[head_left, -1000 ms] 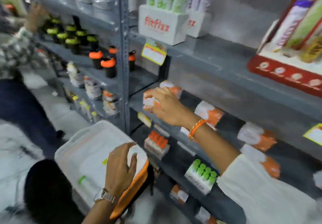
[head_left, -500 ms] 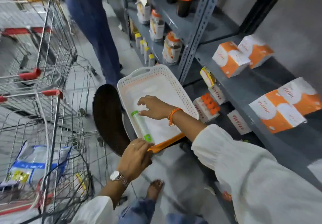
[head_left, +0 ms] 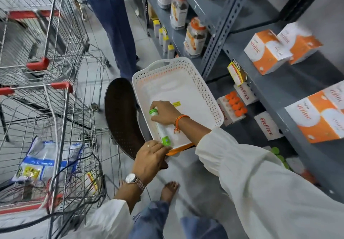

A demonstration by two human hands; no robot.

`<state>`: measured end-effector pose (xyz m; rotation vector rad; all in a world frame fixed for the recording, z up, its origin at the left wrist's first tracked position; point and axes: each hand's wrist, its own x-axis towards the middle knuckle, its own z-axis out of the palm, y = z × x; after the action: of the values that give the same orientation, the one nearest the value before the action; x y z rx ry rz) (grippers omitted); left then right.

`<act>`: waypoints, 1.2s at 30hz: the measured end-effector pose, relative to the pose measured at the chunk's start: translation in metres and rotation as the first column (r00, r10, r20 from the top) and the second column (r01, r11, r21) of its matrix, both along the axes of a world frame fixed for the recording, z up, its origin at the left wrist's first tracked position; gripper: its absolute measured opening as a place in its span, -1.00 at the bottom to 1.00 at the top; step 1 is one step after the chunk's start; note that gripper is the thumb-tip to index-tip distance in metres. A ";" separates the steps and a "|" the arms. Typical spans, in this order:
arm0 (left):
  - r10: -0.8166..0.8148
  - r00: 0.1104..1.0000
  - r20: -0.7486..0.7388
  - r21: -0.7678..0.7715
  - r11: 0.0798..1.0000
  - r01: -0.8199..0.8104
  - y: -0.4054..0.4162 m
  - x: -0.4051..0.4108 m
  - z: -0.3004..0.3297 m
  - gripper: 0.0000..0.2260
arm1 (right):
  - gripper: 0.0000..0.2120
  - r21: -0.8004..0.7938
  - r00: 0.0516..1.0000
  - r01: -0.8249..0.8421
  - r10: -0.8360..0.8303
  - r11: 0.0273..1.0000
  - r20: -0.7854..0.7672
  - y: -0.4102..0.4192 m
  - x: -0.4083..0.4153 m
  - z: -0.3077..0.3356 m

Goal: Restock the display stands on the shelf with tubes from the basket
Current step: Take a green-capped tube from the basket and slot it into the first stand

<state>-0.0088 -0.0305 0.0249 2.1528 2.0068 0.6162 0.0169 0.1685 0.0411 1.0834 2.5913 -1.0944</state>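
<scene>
Right hand (head_left: 164, 113) is inside the basket (head_left: 188, 82), fingers curled round the cap end of the green tube (head_left: 161, 129). Tube lies flat on the basket floor along its left wall, foot end touching the near rim. Left hand (head_left: 149, 159) grips that near rim, fingers folded over the orange edge. Shelf (head_left: 279, 88) is right of the basket; orange-cap stand (head_left: 230, 109) sits just right of it on a lower level, orange boxes (head_left: 268, 51) higher up. Carts (head_left: 42, 93) stand well left of the basket.
</scene>
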 end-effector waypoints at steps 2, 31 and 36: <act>0.007 1.000 0.015 -0.009 1.000 -0.007 0.001 0.001 0.002 -0.70 | -0.70 -0.023 0.996 0.075 -0.077 0.997 -0.056 0.004 0.006 0.003; -0.534 0.832 0.149 0.708 0.645 0.287 0.260 0.179 0.276 -0.88 | -0.56 0.449 0.541 0.840 -0.404 0.306 -0.737 0.005 0.346 0.434; -0.664 0.745 0.055 0.744 0.525 0.413 0.277 0.253 0.331 -0.72 | -0.62 0.584 0.534 0.811 -0.405 -0.002 -0.743 -0.027 0.405 0.516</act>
<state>0.2437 0.2468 0.3556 2.6029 0.8286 1.6763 0.4216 0.1418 0.5566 2.7909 2.9821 0.6095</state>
